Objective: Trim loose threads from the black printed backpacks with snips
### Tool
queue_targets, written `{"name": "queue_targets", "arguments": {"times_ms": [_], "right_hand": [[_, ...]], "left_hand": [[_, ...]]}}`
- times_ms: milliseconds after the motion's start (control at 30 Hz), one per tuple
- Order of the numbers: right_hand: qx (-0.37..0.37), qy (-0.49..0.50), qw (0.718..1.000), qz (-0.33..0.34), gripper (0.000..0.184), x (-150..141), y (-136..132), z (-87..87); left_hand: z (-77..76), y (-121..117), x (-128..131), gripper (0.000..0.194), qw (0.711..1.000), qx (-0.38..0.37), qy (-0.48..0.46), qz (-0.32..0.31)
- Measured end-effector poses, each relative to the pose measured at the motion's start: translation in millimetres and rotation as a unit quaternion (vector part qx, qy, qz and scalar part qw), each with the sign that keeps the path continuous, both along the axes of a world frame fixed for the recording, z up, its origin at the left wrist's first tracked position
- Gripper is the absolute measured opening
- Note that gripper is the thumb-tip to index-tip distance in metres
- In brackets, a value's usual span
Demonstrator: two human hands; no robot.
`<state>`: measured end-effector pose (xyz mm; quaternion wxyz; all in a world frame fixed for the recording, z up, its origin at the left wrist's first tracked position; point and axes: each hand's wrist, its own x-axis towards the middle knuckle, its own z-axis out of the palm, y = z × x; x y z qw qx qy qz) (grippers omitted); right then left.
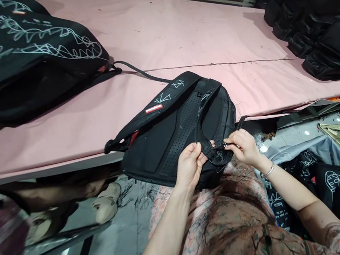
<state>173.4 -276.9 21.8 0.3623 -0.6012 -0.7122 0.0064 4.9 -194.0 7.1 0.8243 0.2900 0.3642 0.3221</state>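
A black backpack (171, 133) lies with its back panel up, partly on the pink-covered table and partly over my lap. White line drawings and a small red label mark its shoulder straps. My left hand (191, 162) is closed on the lower end of the near shoulder strap (203, 142), thumb on top. Close beside it, my right hand (243, 147) pinches a small dark, narrow tool with a metallic glint, which looks like thread snips (222, 145). Its tip points at the strap end, touching or very near it; I cannot tell which.
A larger pile of black backpacks (33, 66) lies on the table (176, 30) at the left. More black bags (316, 28) are heaped at the right end. Below right, a grey-lined bin (317, 148) holds printed black bags. Another person's foot in a beige clog (107, 202) shows under the table.
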Motion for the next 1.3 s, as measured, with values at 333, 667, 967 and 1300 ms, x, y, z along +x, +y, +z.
{"name": "queue_targets", "arguments": {"times_ms": [333, 667, 967, 1300], "right_hand": [[-0.039, -0.046, 0.995, 0.081, 0.022, 12.8, 5.6, 2.0], [-0.054, -0.075, 0.993, 0.08, 0.018, 3.0, 11.6, 9.8], [-0.065, 0.178, 0.981, -0.031, 0.014, 1.9, 4.4, 1.7], [-0.132, 0.135, 0.982, -0.021, 0.039, -4.1, -14.9, -20.9]], "left_hand": [[2.2, -1.1, 1.2, 0.026, 1.0, 0.005, 0.003, -0.006], [2.7, -1.1, 2.0, 0.03, 1.0, 0.006, 0.01, -0.004], [1.4, -0.5, 2.0, 0.027, 1.0, -0.004, -0.005, 0.007], [22.4, 3.1, -4.8, 0.037, 0.994, 0.02, 0.06, 0.093]]}}
